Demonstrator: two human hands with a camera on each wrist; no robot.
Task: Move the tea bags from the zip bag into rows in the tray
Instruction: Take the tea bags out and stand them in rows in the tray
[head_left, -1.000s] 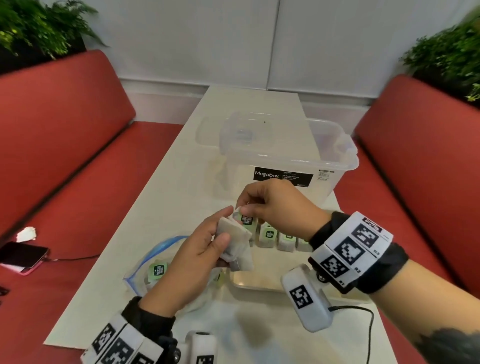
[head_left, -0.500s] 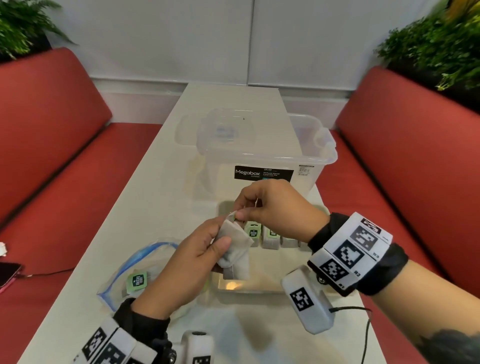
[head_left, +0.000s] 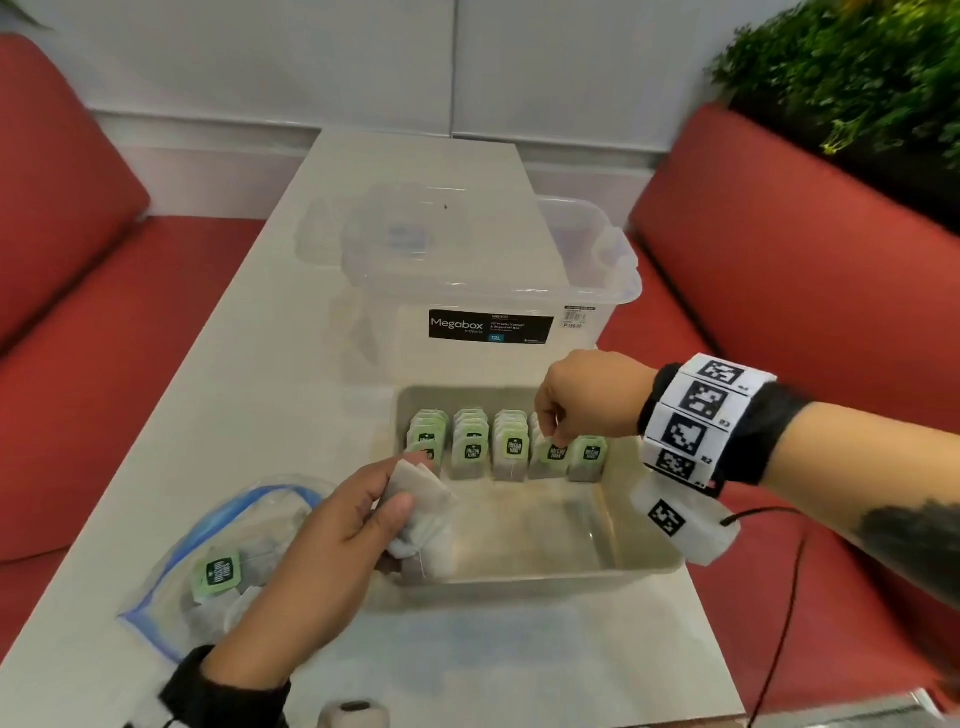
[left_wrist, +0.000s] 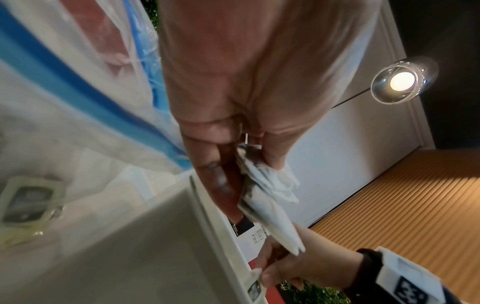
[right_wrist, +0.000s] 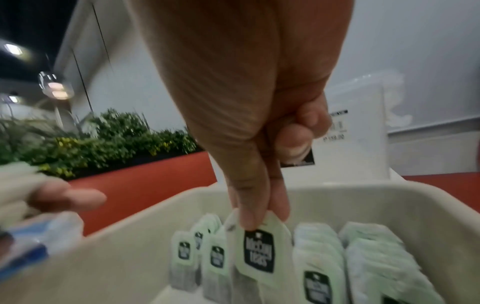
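Tea bags with pale green paper tags (head_left: 511, 447) stood in short rows across the far end of the shallow beige plastic tray (head_left: 644, 564) at the centre of the head view, five stacks side by side, with the near part of the tray bare. A second earlier both hands had met above the tray's left side, the right fingers picking at the bundle held by the left; by this moment the right hand (head_left: 582, 397) had drawn away to the right and come down over the fourth stack, its thumb and forefinger pinching the top edge of one green-tagged tea bag (right_wrist: 259, 246), which the right wrist view showed upright among its neighbours. That suggested one bag had been peeled off the bundle and was being seated in its row, not yet released. The left hand (head_left: 332, 540) had stayed at the tray's near left corner, fingers curled round a small bundle of white tea bags (head_left: 421, 514), so further bags were probably ready to be passed across. At the lower left of the head view the clear zip bag with a blue seal strip (head_left: 218, 551) lay on the pale bench (head_left: 270, 395), with at least one green-tagged bag visible inside, so the task looked unfinished. A clear plastic storage box labelled Megabox (head_left: 491, 291) stood just beyond the tray.
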